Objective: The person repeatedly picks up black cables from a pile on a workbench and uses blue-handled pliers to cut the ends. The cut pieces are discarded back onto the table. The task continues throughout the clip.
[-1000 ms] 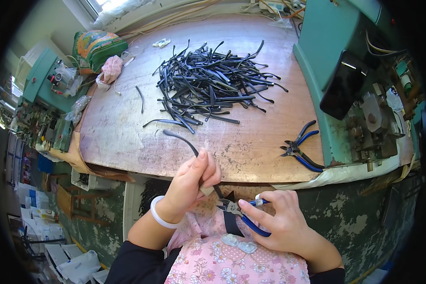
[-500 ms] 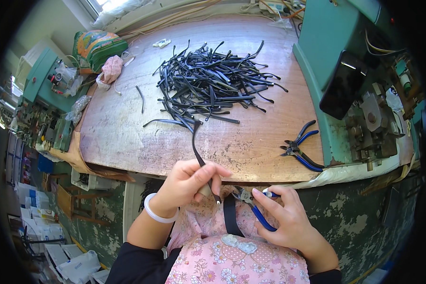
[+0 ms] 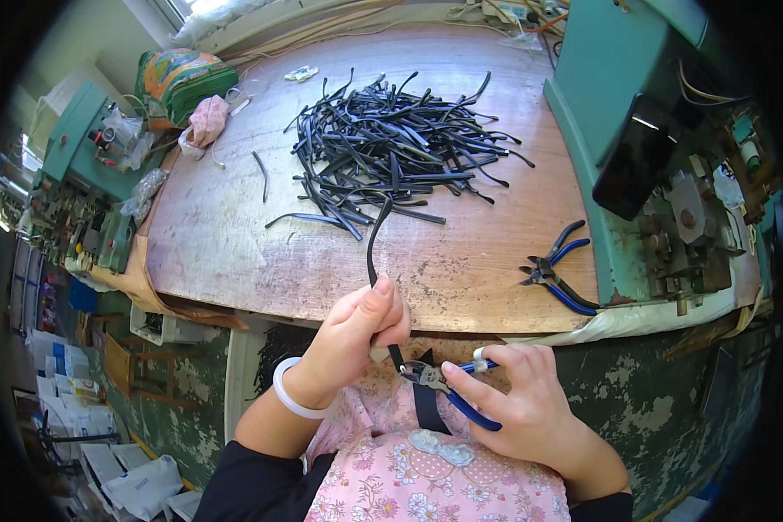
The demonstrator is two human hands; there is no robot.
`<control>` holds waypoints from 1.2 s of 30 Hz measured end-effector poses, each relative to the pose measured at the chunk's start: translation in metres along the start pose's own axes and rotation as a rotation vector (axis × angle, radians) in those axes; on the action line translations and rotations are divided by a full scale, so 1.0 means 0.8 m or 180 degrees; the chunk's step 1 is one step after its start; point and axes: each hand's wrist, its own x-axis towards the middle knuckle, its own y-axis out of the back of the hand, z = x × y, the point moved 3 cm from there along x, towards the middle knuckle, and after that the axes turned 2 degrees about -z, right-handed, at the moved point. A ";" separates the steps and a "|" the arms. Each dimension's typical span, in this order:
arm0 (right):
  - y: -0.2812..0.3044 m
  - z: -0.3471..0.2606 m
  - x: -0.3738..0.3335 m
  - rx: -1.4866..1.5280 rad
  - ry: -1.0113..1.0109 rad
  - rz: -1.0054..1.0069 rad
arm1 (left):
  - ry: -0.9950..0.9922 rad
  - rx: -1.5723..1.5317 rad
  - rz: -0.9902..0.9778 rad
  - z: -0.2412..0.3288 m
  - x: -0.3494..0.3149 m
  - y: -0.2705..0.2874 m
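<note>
My left hand [image 3: 357, 329], closed, pinches a black eyeglass temple arm [image 3: 373, 248]. Its curved tip points up over the table's front edge, and the other end points down below my fingers. My right hand [image 3: 524, 407] is wrapped round blue-handled cutting pliers [image 3: 431, 377]. The jaws of the pliers meet the lower end of the temple arm; whether they touch it I cannot tell. A big heap of black temple arms [image 3: 396, 148] lies on the wooden table [image 3: 226, 252], and one loose temple arm [image 3: 262, 177] lies left of it.
A second pair of blue-handled pliers [image 3: 544, 271] rests at the table's right. Beyond it stands a green machine [image 3: 607, 96] with a black phone [image 3: 639, 157] on its front. Another green machine [image 3: 83, 143] and a green bag [image 3: 183, 83] are on the left. My lap has a pink flowered apron [image 3: 391, 487].
My left hand has turned the temple arm more upright and brought its lower end to the pliers. The pliers in my right hand have shifted slightly left and down toward it.
</note>
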 end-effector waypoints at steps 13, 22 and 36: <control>0.003 0.003 -0.001 0.0732 -0.0309 0.0178 | -0.2391 0.0758 0.1795 -0.012 -0.031 -0.042; -0.007 0.002 -0.005 0.0437 -0.0270 0.0232 | -0.1820 0.0245 0.1246 -0.011 -0.034 -0.022; -0.009 0.002 -0.013 0.0885 -0.0151 0.0110 | -0.1337 0.5446 0.0455 -0.005 0.085 0.177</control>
